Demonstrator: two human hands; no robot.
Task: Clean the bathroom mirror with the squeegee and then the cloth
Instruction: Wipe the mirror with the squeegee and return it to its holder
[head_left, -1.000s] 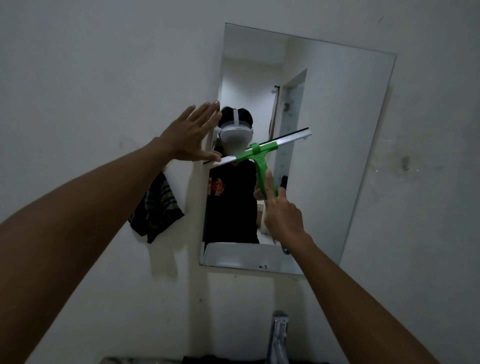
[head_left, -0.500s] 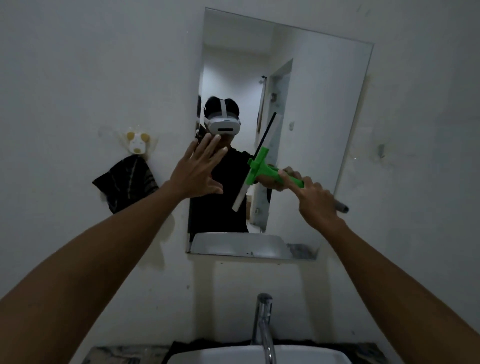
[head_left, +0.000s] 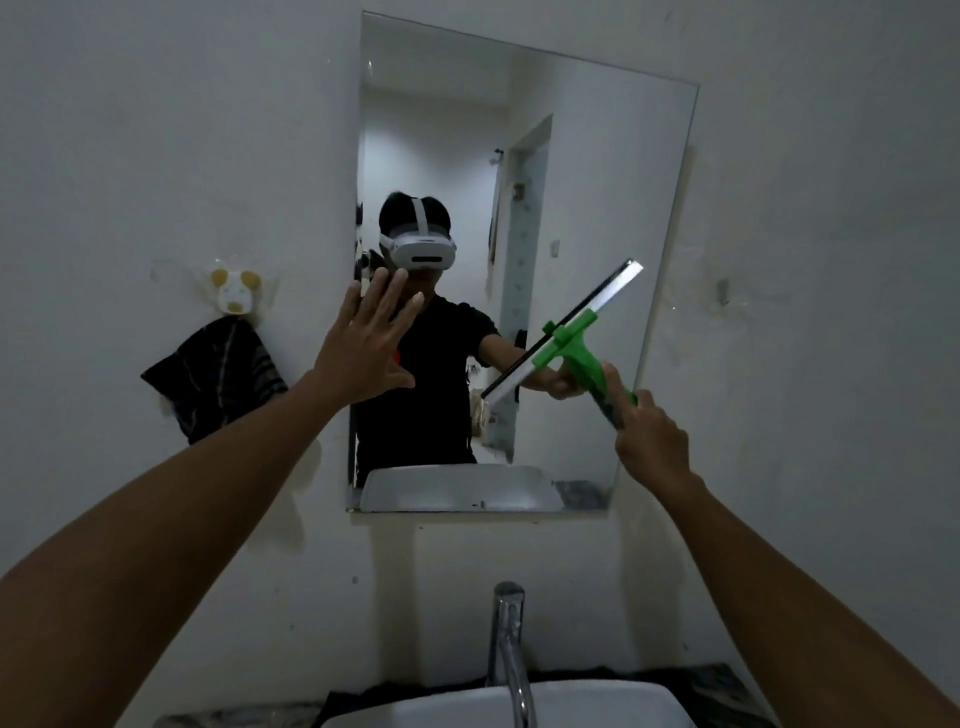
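A frameless rectangular mirror (head_left: 597, 182) hangs on the white wall above the basin. My right hand (head_left: 649, 436) grips the green handle of a squeegee (head_left: 571, 348), whose metal blade slants from lower left to upper right across the mirror's right half. My left hand (head_left: 371, 343) is flat with fingers spread at the mirror's left edge, holding nothing. A dark striped cloth (head_left: 218, 379) hangs from a small animal-shaped wall hook (head_left: 234, 293), left of the mirror.
A chrome tap (head_left: 509, 644) rises from a white basin (head_left: 519, 709) directly below me. A dark mottled counter (head_left: 717, 680) runs beside the basin. The mirror reflects a person in a black shirt wearing a white headset.
The view has tipped down, showing more of the basin and tap. The squeegee blade has swung from steep to a shallower slant and moved right. My left hand has stayed at the mirror's left edge.
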